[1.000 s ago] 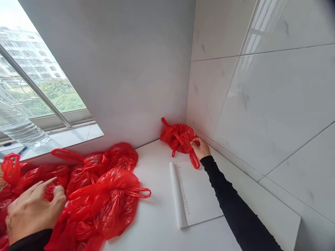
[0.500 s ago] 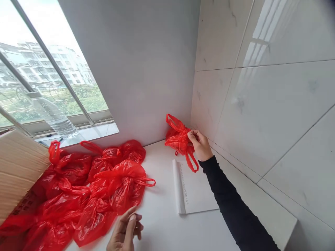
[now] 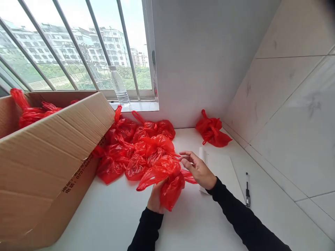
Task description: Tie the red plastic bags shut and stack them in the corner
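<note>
A knotted red plastic bag (image 3: pixel 173 191) rests in my left hand (image 3: pixel 155 198), which supports it from below and from the left above the front of the white table. Part of that hand is hidden by the bag. Beside the bag's loose handle, my right hand (image 3: pixel 196 169) has its fingers apart, close to the plastic; whether a fingertip touches it I cannot tell. Just behind, several more tied red bags (image 3: pixel 137 150) lie heaped together. Another red bag (image 3: pixel 213 129) sits by itself in the wall corner. What the bags contain is hidden.
A large cardboard box (image 3: pixel 65 143) with red bags inside stands at left, its flap leaning over the table (image 3: pixel 104 212). An open notebook (image 3: pixel 222 169) lies right of my hands, a black pen (image 3: pixel 247 191) beyond it. A water bottle (image 3: pixel 119 87) stands on the windowsill.
The view has swung left, bringing in the box. My right hand has left the red bag in the corner and come back toward the middle. My left hand now holds a red bag.
</note>
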Tool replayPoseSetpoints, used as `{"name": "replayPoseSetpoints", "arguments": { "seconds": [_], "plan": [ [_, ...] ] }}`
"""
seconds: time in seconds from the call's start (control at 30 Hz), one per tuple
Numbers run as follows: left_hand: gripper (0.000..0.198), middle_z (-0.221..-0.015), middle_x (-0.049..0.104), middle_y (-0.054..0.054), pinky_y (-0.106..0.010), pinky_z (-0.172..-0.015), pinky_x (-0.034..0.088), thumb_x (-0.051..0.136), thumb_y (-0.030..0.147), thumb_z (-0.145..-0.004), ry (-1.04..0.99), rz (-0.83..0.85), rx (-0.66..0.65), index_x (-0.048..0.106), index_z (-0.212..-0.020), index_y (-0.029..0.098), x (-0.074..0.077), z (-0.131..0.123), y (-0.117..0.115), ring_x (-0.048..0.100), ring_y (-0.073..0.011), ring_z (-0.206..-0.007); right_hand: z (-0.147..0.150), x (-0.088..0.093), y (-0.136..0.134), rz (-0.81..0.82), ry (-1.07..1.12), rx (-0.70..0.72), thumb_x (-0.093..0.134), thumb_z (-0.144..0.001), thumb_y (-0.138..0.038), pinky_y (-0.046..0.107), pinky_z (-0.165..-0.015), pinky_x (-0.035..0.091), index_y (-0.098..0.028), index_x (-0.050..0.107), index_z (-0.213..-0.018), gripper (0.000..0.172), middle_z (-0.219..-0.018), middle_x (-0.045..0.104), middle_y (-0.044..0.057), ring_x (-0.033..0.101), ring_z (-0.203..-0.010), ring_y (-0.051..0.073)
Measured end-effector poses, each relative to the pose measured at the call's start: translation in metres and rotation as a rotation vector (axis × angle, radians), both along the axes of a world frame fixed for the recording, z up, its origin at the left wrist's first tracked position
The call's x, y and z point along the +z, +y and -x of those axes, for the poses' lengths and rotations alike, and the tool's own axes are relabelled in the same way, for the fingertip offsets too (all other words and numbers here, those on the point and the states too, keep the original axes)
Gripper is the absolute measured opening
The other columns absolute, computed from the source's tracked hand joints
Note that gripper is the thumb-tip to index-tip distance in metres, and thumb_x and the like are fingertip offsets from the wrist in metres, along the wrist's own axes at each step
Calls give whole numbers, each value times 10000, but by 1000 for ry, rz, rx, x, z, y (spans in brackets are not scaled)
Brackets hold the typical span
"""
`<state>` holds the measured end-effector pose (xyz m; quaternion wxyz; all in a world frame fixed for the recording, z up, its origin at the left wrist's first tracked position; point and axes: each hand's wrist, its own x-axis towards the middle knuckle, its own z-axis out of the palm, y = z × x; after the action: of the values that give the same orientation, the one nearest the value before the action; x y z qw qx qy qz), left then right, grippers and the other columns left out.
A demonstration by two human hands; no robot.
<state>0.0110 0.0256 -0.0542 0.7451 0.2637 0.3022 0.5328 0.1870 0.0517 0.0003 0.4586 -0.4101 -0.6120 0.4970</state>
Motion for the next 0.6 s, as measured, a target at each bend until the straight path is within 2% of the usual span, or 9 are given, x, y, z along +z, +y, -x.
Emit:
{"name": "replayPoseSetpoints", "arguments": {
  "seconds": [0.1, 0.17, 0.23, 0.3, 0.33, 0.43, 0.53, 0.6],
  "plan": [
    [359, -1037, 726, -113, -411, -771, 574, 780, 384, -755, 118, -67, 62, 705, -1060, 211, 0, -6, 2, 699, -268, -856, -6, -22, -8, 80, -5, 29, 639, -902, -499, 350, -898, 496, -252, 499, -1334, 517, -1105, 626, 61, 603, -1054, 204],
    [368, -1078, 728, -111, -396, -818, 563, 817, 355, -725, 149, -71, 87, 707, -1046, 213, 0, -9, 3, 696, -283, -938, -8, -33, -12, 89, 27, 32, 653, -895, -489, 334, -836, 503, -227, 581, -1224, 428, -999, 647, 42, 619, -927, 192],
    [389, -1119, 726, -117, -388, -861, 549, 826, 351, -723, 184, -67, 92, 703, -1059, 199, -1, -9, 4, 687, -292, -1008, -10, -39, -13, 48, 61, -48, 615, -918, -489, 309, -766, 495, -205, 640, -1017, 302, -867, 637, 18, 598, -801, 169],
    [447, -1121, 731, -116, -387, -874, 543, 831, 355, -718, 219, -68, 89, 689, -1108, 187, -1, -9, 6, 694, -292, -1009, -11, -43, -13, 23, 98, -175, 575, -936, -507, 286, -687, 482, -208, 615, -893, 305, -786, 598, -2, 559, -713, 152],
    [475, -1121, 734, -114, -384, -881, 541, 835, 354, -713, 235, -73, 86, 683, -1129, 185, -1, -9, 7, 698, -288, -1003, -11, -44, -13, 27, 117, -237, 560, -938, -524, 277, -651, 478, -216, 598, -892, 314, -779, 587, -7, 546, -691, 149],
    [485, -1122, 738, -107, -367, -888, 537, 846, 340, -700, 224, -71, 104, 683, -1127, 177, -1, -8, 11, 699, -279, -1007, -11, -44, -15, 64, 174, -281, 494, -953, -571, 280, -658, 509, -245, 570, -1054, 349, -908, 618, 16, 588, -768, 170],
    [463, -1100, 744, -90, -347, -879, 537, 829, 357, -726, 171, -43, 140, 678, -1128, 184, -2, -6, 13, 691, -268, -1030, -7, -40, -18, 46, 186, -142, 539, -940, -552, 314, -823, 529, -272, 471, -1313, 471, -1115, 620, 55, 616, -970, 194],
    [460, -1075, 750, -89, -350, -870, 541, 805, 390, -752, 160, -29, 140, 672, -1140, 182, -4, -5, 13, 688, -272, -1035, -5, -38, -19, 24, 162, -66, 625, -902, -513, 323, -865, 519, -258, 484, -1311, 503, -1127, 616, 61, 608, -998, 196]
  ]
}}
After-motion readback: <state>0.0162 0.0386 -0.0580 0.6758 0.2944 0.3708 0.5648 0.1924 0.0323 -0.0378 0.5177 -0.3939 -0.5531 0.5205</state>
